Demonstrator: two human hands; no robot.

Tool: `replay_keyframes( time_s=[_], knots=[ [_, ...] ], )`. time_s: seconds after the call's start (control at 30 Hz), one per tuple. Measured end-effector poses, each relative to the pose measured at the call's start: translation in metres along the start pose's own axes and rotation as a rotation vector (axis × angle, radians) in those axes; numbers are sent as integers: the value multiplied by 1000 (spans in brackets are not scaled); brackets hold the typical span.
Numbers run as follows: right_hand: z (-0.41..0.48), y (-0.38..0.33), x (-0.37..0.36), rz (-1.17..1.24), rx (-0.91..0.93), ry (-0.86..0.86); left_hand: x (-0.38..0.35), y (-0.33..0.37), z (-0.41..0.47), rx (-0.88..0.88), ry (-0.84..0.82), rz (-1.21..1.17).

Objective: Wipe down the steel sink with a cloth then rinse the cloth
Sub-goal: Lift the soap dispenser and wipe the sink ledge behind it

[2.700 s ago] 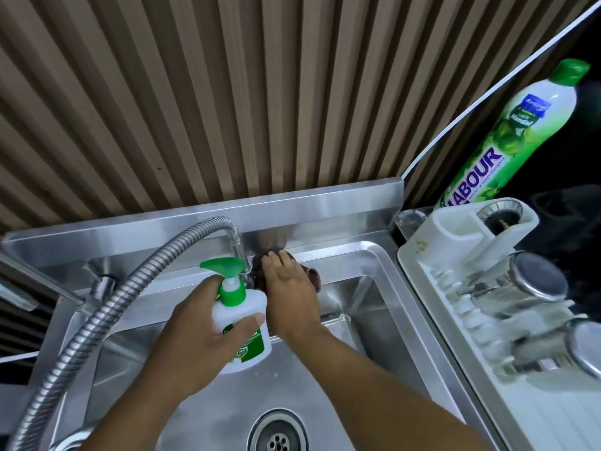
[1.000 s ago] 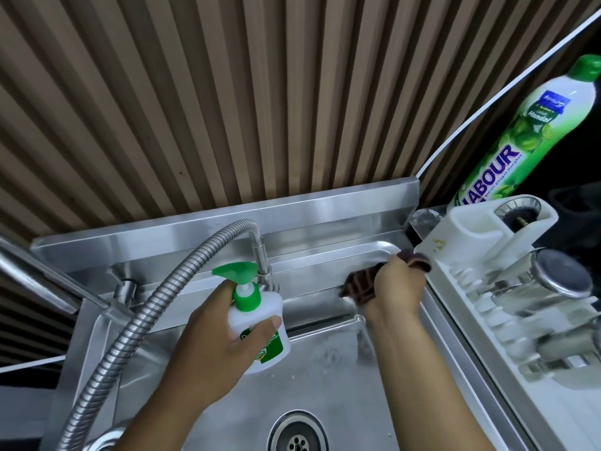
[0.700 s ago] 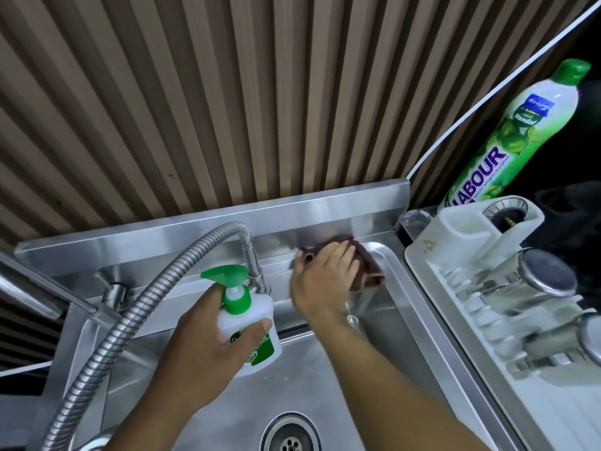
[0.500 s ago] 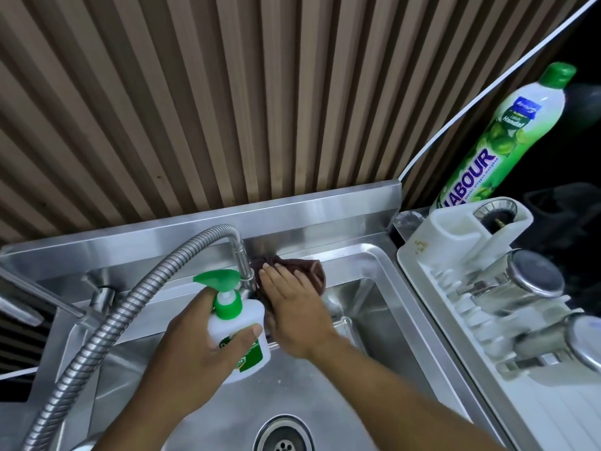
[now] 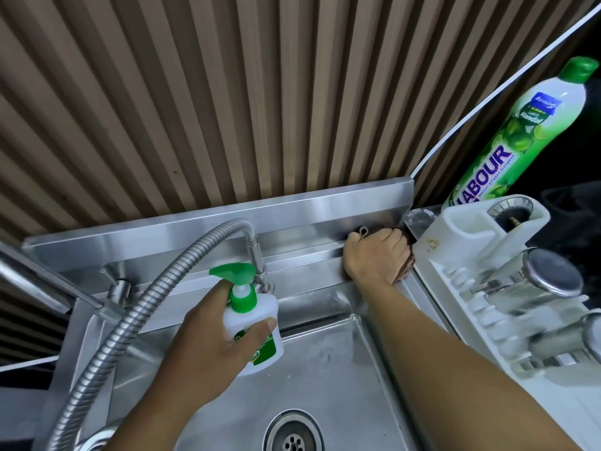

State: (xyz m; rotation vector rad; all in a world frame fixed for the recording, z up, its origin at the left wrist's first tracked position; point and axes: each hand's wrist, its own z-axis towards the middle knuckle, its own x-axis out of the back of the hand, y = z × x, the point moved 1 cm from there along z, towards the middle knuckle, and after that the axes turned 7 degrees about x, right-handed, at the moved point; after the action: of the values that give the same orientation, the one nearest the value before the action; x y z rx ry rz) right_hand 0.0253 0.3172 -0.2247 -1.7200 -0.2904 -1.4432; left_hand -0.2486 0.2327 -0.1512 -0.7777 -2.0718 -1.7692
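Observation:
The steel sink (image 5: 331,369) fills the lower middle, with its drain (image 5: 294,434) at the bottom edge. My right hand (image 5: 377,257) presses a dark brown cloth (image 5: 407,268) onto the back ledge at the sink's far right corner; most of the cloth is hidden under the hand. My left hand (image 5: 208,349) grips a white soap pump bottle (image 5: 252,323) with a green top, lifted above the basin's back left part.
A flexible steel faucet hose (image 5: 136,314) arches from the lower left to the back ledge. A white dish rack (image 5: 487,288) with steel cups (image 5: 553,278) borders the sink on the right. A green dish-liquid bottle (image 5: 527,131) leans behind it. Slatted wall panels rise behind.
My right hand slid the cloth along the back ledge from beside the faucet to the far right corner. The left hand keeps holding the soap bottle in about the same place.

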Motion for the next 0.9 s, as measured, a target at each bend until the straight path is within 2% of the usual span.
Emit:
replay_keyframes(
  time_s=[0.1, 0.2, 0.33, 0.4, 0.43, 0.5, 0.63, 0.73, 0.83, 0.9],
  knots=[
    [-20, 1, -14, -65, 146, 102, 2, 0, 0, -14, 2, -8],
    [-59, -4, -29, -146, 435, 102, 0, 0, 1, -21, 8, -4],
    [-112, -16, -48, 70, 929, -111, -1, 1, 0, -19, 24, 8],
    [-107, -8, -44, 71, 1092, -200, -1, 0, 0, -9, 25, 7],
    [-98, -2, -39, 21, 1116, -219, -1, 0, 1, -1, 22, 12],
    [-78, 12, -26, -58, 1002, -193, -3, -1, 2, 4, 15, 12],
    [-40, 31, -8, -205, 538, -57, -3, -1, 3, 11, 13, 9],
    [-14, 23, 2, -259, 214, -122, -4, 0, 3, 14, 14, 10],
    [3, 2, 12, -215, 22, -206, -4, 0, 2, 5, 16, 18],
    [4, -4, 12, -223, -11, -222, -4, 0, 2, -9, 16, 27]
  ],
)
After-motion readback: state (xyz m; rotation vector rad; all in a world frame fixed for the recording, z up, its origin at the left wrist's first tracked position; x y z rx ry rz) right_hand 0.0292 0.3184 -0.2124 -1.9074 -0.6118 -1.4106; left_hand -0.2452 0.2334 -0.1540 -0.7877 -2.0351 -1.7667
